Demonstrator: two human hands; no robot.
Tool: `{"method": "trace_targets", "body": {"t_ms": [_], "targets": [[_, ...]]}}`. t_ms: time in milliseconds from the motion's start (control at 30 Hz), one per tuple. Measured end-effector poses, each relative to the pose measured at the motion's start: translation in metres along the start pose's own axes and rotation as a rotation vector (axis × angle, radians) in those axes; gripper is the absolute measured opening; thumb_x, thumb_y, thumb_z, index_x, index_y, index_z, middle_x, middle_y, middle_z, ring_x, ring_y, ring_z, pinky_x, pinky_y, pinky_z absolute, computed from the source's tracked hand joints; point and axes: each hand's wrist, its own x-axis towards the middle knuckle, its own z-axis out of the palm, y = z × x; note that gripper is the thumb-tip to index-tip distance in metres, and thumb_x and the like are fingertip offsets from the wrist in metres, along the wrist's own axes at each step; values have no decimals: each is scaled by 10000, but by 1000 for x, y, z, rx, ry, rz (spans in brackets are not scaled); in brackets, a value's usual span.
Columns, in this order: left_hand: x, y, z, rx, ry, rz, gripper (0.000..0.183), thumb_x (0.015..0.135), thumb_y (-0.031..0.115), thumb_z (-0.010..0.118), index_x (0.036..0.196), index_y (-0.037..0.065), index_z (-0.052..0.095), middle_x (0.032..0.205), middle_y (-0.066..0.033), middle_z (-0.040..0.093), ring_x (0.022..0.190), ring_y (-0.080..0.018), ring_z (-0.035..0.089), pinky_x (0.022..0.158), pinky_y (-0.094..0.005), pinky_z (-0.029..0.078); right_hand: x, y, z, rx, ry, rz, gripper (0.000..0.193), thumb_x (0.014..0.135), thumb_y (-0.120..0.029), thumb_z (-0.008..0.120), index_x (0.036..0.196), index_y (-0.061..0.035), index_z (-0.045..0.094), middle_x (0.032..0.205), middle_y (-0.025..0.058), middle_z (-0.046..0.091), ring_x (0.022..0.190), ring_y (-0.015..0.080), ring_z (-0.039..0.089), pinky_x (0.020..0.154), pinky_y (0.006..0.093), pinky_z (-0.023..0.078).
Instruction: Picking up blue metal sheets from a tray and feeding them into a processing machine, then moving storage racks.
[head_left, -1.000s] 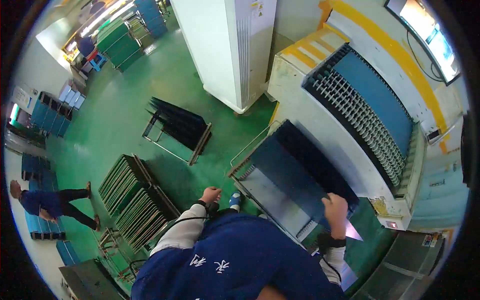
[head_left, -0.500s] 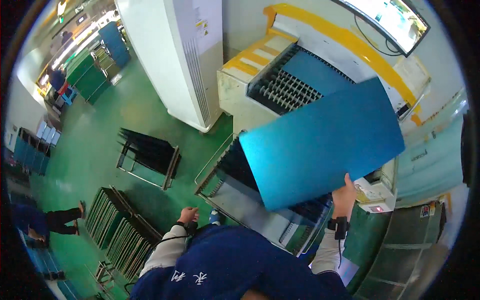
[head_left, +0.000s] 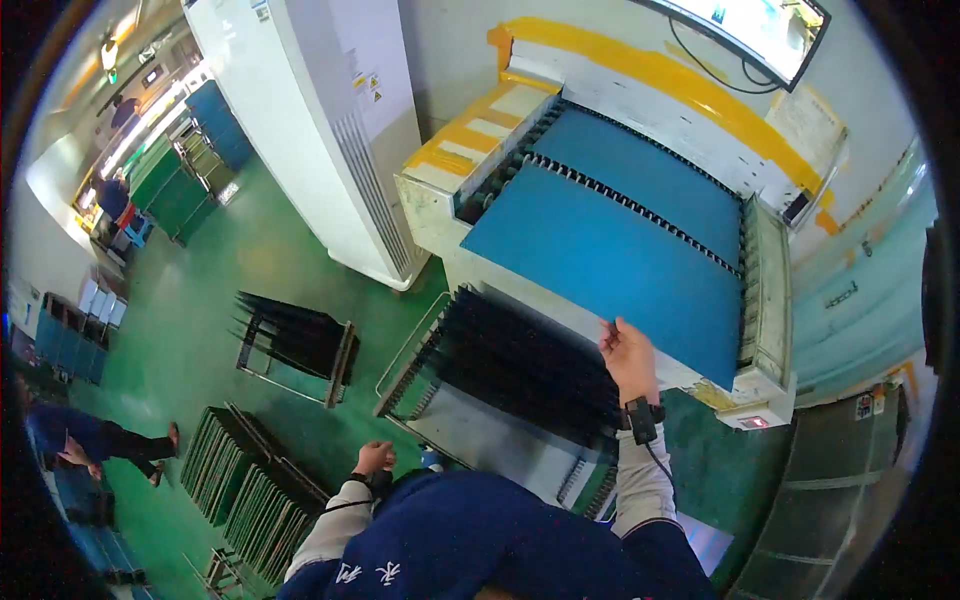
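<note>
A large blue panel (head_left: 610, 262) lies flat on the roller conveyor, its front edge reaching past the machine's near side. Behind it, parted by a strip of rollers (head_left: 640, 210), rests a second blue panel (head_left: 650, 160). My right hand (head_left: 628, 362) is at the near panel's front edge, palm turned up, fingers loosely bent and apart, gripping nothing that I can see. Low near my body, my left hand (head_left: 375, 458) is curled closed, with nothing visible in it. Between my hands and the machine stands a rack (head_left: 510, 410) filled with dark upright panels.
A tall white cabinet-like unit (head_left: 320, 130) stands left of the conveyor. Smaller racks with panels (head_left: 290, 330), (head_left: 250, 500) are on the green floor (head_left: 210, 320) at left. A person (head_left: 90, 440) is at far left. A screen (head_left: 750, 35) hangs above.
The blue panel has gone from tilted in my right hand to flat on the conveyor rollers, released. My right hand has moved left and slightly up in the view; my left hand stays low.
</note>
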Motion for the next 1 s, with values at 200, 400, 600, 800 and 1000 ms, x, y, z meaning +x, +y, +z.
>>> {"method": "trace_targets", "body": {"t_ms": [200,400,600,800,1000], "targets": [[-11,7,8,55,90,-52,254,857,206,577,982,-15,581,691,-78,602,540,-182,592,450,-331,487,21,10,2,13,47,43,133,854,-159,612,885,-42,556,860,101,622,724,167,557,664,291,457],[-20,13,21,74,122,-46,234,847,203,586,919,-19,583,683,-65,586,536,-183,582,453,-330,476,28,1,4,-110,15,84,218,867,-222,604,914,-11,574,844,92,612,728,163,558,661,289,453],[-39,36,49,75,85,-17,188,838,168,592,884,-12,560,673,-65,552,494,-157,526,393,-279,388,33,3,2,-105,6,91,244,868,-241,602,919,-3,581,839,84,603,735,161,556,653,288,445],[-42,45,56,321,79,176,194,836,175,599,873,-8,546,630,-52,530,482,-138,505,379,-278,364,33,2,7,-45,-1,77,247,884,-233,580,916,12,586,840,83,615,703,172,561,622,288,446],[-25,26,44,166,128,-4,264,841,219,606,968,-11,584,656,-53,561,487,-142,524,401,-281,404,34,10,7,-51,49,61,253,891,-263,587,950,-17,586,846,74,617,695,155,561,620,279,455]]}}
